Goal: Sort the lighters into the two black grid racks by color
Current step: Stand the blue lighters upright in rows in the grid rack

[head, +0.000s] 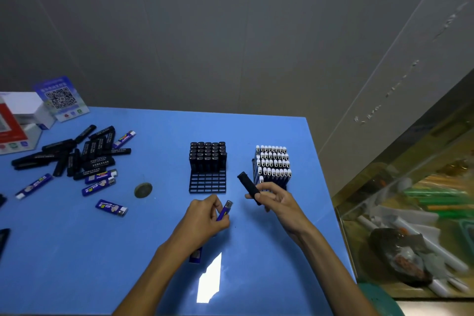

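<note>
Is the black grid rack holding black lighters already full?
No, partly full: the black grid rack shows empty front cells; black lighters fill only its back rows.

A flat blue table [154, 251] carries everything. At its far left corner stands a blue card printed with a QR code [61, 98], tilted back, and just left of it sit white cardboard boxes [24, 108] beside a red and white box [10, 131] cut off by the frame edge. A small round dark greenish disc [143, 189] lies flat on the table. Behind runs a plain grey wall [205, 33]. To the right of the table, a glass-fronted case [410, 226] shows blurred white tubes and coloured items inside.
</note>
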The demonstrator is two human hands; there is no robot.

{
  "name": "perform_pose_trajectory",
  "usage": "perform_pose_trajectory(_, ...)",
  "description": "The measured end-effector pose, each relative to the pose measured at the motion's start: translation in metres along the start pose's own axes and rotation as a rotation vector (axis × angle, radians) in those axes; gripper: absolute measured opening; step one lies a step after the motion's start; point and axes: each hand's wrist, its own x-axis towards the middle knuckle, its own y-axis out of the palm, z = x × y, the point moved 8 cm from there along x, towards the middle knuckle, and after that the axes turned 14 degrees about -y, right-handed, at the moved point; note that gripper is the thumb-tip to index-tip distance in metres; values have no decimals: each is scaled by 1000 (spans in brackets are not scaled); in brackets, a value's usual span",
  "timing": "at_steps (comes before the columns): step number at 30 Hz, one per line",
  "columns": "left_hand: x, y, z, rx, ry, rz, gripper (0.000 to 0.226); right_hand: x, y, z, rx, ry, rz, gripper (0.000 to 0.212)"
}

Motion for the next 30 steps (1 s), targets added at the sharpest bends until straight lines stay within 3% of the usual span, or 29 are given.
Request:
perform_pose_trajectory(8,-5,-9,11,-41,-40,-31,16,4,5,-3,-7,-21,-79,15)
perform_pose_trajectory(16,-14,-20,13,-54,-90,-107,15,22,12,1,61,-13,-8,19)
perform_pose_trajectory(19,-13,-22,16,-56,-98,-118,16,27,11,1,-17,-20,1,8)
perform_pose_trajectory(30,15,-47,25,-31,-64,-92,16,59,24,-1,-101,-66,-83,29)
